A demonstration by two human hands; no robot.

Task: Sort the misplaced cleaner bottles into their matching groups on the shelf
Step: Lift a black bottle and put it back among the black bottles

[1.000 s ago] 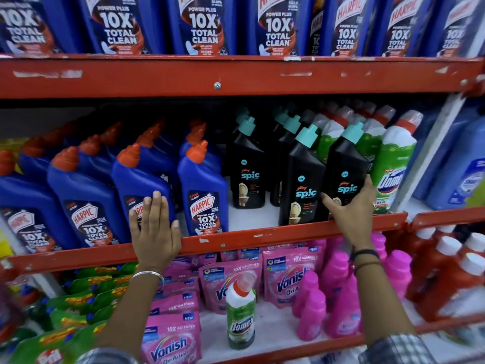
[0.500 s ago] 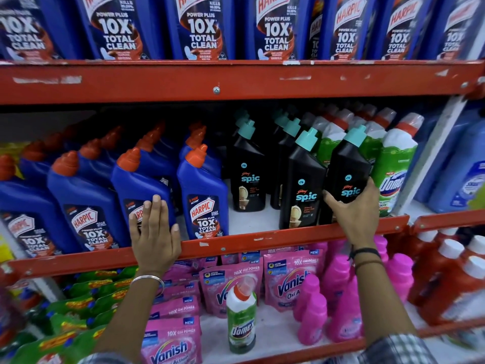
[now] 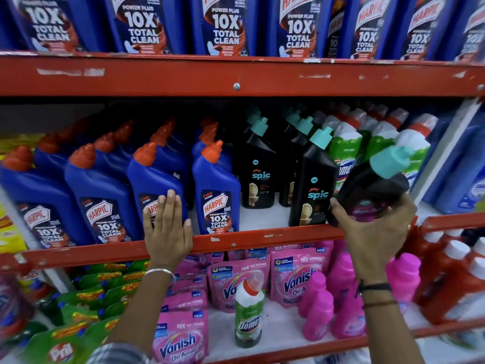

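Red metal shelving: a chipped red-painted steel shelf edge (image 3: 262, 239) runs across the middle, with a second red beam above it and a white shelf board behind the lip.
Top row: tall blue Harpic refill packs (image 3: 223, 24) printed "10X Total Clean" stand side by side.
Middle shelf, left: blue plastic Harpic bottles with orange angled caps (image 3: 215, 190) stand upright in rows.
Middle shelf, centre: black plastic Spic bottles with teal caps (image 3: 259, 172) stand upright, with bare white board between two of the front ones.
Middle shelf, right: green-and-white Domex bottles with red caps (image 3: 346, 148) stand behind and beside the black ones.
Lower shelf: pink Vanish pouches (image 3: 181, 340), pink plastic bottles (image 3: 317, 311), green Pril pouches at left and red bottles with white caps at right.
Misplaced item: one green Domex bottle with a red cap (image 3: 248, 319) stands alone among the pink Vanish goods.
Left hand (image 3: 168, 232): flat and spread, palm over the shelf lip, fingertips against a blue Harpic bottle's label; it grasps nothing. A silver bangle circles the wrist.
Right hand (image 3: 378, 237): fingers wrapped around the base of a black Spic bottle with a teal cap (image 3: 372, 187), held tilted to the right, at the shelf front, just beside the upright black bottles and in front of the Domex row. Dark bands sit on the wrist.
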